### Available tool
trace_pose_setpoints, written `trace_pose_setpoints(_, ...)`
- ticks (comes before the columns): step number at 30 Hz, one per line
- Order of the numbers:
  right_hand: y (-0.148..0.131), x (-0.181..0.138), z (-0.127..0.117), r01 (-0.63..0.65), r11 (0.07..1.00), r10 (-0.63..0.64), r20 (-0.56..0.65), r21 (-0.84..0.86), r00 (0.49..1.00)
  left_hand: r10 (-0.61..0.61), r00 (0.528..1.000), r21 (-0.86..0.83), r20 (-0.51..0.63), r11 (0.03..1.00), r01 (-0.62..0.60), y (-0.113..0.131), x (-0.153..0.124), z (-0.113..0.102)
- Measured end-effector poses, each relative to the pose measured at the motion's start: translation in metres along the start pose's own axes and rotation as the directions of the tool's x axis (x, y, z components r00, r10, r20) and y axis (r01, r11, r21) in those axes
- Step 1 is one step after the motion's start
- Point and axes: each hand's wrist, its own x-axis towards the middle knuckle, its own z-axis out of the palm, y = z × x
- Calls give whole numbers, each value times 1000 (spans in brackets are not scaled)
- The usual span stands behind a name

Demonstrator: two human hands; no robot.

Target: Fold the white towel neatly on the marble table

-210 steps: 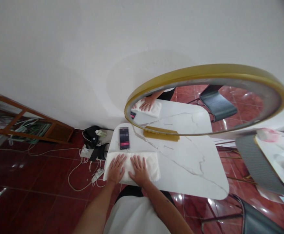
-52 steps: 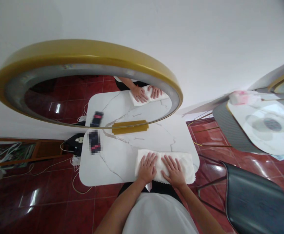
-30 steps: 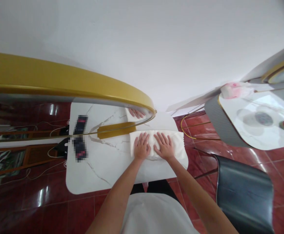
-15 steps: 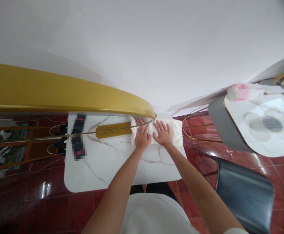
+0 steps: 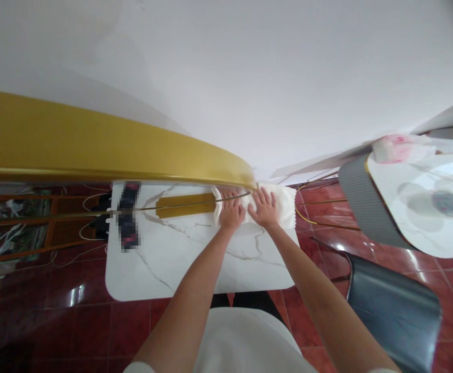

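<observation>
A folded white towel [image 5: 283, 210] lies at the far right end of a white marble-look table [image 5: 195, 269], up against the base of a round gold-framed mirror [image 5: 105, 150]. My left hand [image 5: 232, 213] and my right hand [image 5: 263, 207] press flat on the towel side by side, fingers stretched out. The left fingertips reach the mirror's lower rim, where their reflection shows. A phone [image 5: 128, 220] lies at the table's far left, next to the mirror's gold stand [image 5: 185, 204].
A dark grey chair [image 5: 395, 311] stands at the right on the glossy red tile floor. Another marble table [image 5: 421, 207] with a pink-and-white item sits at the far right. Cables and a wooden shelf lie at the left by the wall.
Both hands have slid the towel from the table's near left across to the right, then pushed it away from me to the far edge by the mirror. My view has leaned closer to the mirror.
</observation>
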Motion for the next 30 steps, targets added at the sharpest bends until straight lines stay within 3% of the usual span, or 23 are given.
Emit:
trace_pose_setpoints(8, -2, -6, -1, -10, 1000, 10, -9, 1, 1000, -43, 999, 29, -21, 999, 43, 7, -7, 0)
trace_pose_setpoints(13, -3, -26, -11, 5, 1000, -5, 6, -23, 1000, -19, 1000, 6, -13, 1000, 19, 14, -26, -4)
trace_pose_setpoints(22, -8, -100, -23, -48, 997, 52, 58, -53, 997, 23, 997, 27, 75, 999, -26, 40, -86, -10)
trace_pose_setpoints(30, -21, -173, -24, -157, 984, 161, 44, -83, 986, 172, 978, -39, 122, 985, -168, 45, -130, -14)
